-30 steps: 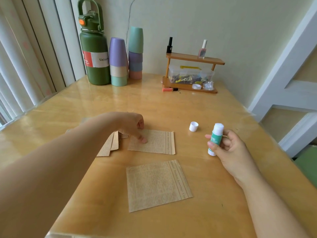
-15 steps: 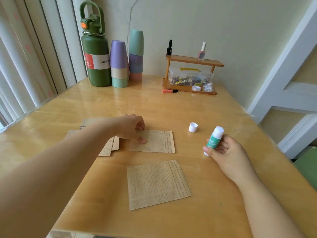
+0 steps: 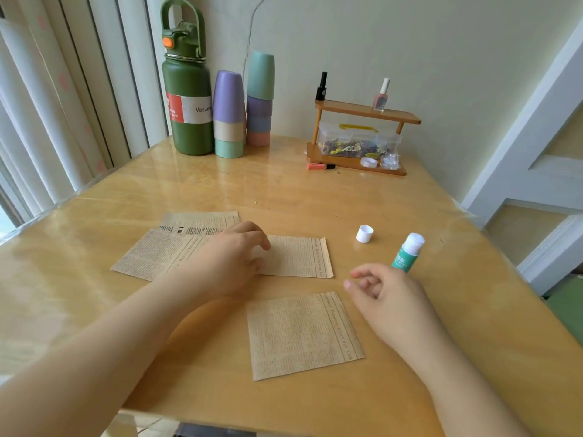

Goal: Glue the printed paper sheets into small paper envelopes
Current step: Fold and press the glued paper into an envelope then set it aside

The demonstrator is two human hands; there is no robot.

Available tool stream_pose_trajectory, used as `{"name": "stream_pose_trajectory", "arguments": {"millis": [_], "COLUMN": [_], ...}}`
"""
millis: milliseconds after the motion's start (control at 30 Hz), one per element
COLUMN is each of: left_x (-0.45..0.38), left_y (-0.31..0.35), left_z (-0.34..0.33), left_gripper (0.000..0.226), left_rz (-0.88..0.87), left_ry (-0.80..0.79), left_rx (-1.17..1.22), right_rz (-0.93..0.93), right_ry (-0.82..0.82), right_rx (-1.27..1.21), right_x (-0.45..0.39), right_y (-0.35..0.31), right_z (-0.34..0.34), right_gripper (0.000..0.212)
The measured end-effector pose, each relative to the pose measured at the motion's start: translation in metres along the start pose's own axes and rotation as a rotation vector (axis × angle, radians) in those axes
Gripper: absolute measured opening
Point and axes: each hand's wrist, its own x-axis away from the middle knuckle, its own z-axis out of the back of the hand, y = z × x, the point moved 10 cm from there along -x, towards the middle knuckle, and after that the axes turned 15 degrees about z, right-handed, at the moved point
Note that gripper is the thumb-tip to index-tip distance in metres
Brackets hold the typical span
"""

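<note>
Your left hand [image 3: 235,257] rests with loosely curled fingers on a folded brown printed paper envelope [image 3: 299,256] at table centre. At its six o'clock lies a flat brown printed sheet [image 3: 301,334]. Your right hand [image 3: 383,294], relaxed and holding nothing, hovers beside the upright green-and-white glue stick [image 3: 407,252], its white cap [image 3: 364,233] at ten o'clock.

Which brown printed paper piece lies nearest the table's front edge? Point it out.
The squarish brown printed paper piece lying alone, untouched, between both forearms. The others sit farther back, one under the left hand, more stacked to its left.
</note>
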Motion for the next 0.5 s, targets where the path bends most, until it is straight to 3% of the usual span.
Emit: {"name": "stream_pose_trajectory", "arguments": {"millis": [233, 367, 500], "left_x": [0.030, 0.034, 0.033], "left_y": [-0.010, -0.026, -0.033], "left_z": [0.019, 0.022, 0.030], "left_gripper": [0.020, 0.016, 0.016], "left_rz": [0.027, 0.122, 0.186], "left_ry": [0.091, 0.126, 0.191], "left_rx": [0.078, 0.158, 0.253], "right_rz": [-0.111, -0.167, -0.104], "right_ry": [-0.175, -0.256, -0.078], "right_rx": [0.245, 0.140, 0.116], "right_x": [-0.062, -0.067, -0.062], "right_y": [0.013, 0.021, 0.011], "right_z": [-0.036, -0.047, -0.023], "right_gripper": [0.037, 0.024, 0.025]}}
